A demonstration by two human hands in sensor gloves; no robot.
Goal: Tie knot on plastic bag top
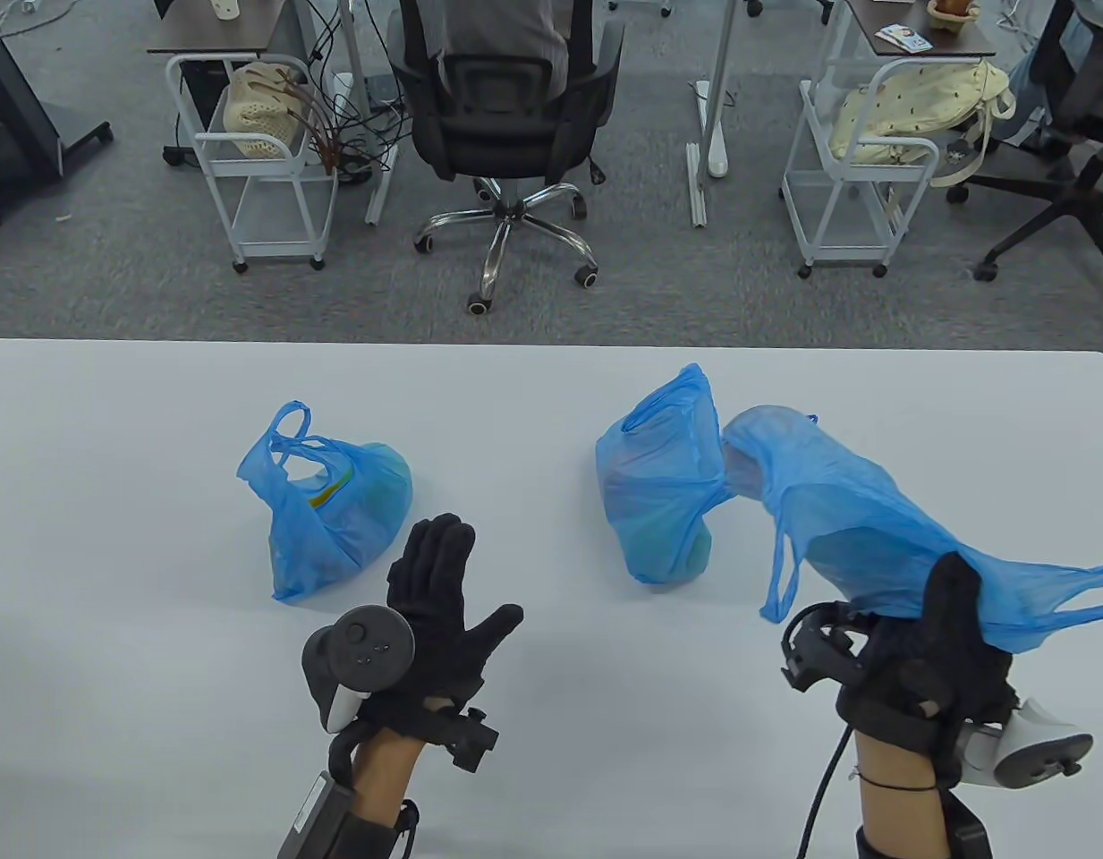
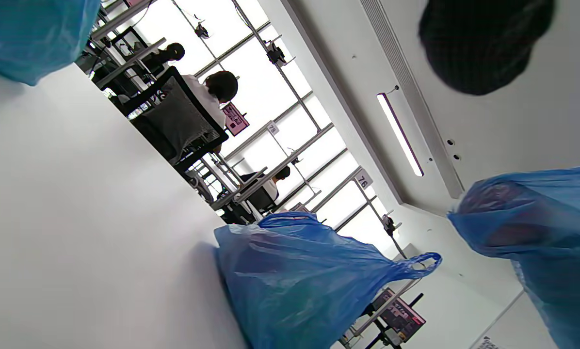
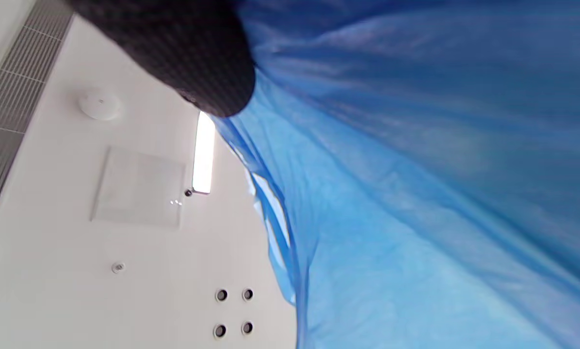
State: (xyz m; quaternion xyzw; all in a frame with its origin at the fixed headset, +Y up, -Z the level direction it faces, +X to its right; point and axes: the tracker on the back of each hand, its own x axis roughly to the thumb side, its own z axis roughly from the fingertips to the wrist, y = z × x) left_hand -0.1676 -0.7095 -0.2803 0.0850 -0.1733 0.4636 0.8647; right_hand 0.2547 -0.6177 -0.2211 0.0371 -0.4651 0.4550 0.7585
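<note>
Three blue plastic bags are in the table view. One bag (image 1: 327, 510) sits at the left with its handles up. A second bag (image 1: 658, 488) sits in the middle. My right hand (image 1: 949, 617) grips the third bag (image 1: 855, 519) and holds it up off the white table (image 1: 157, 680), its plastic stretched off to the right. In the right wrist view this bag (image 3: 416, 194) fills the frame beside a gloved finger (image 3: 183, 48). My left hand (image 1: 453, 573) is open with fingers spread, holding nothing, just right of the left bag. The left wrist view shows the middle bag (image 2: 295, 281) and the held bag (image 2: 537, 228).
The table's far edge (image 1: 551, 344) runs across the middle of the table view. Beyond it stand an office chair (image 1: 506, 116) and two white carts (image 1: 256, 152) (image 1: 860, 170) on the carpet. Bare table lies between my hands.
</note>
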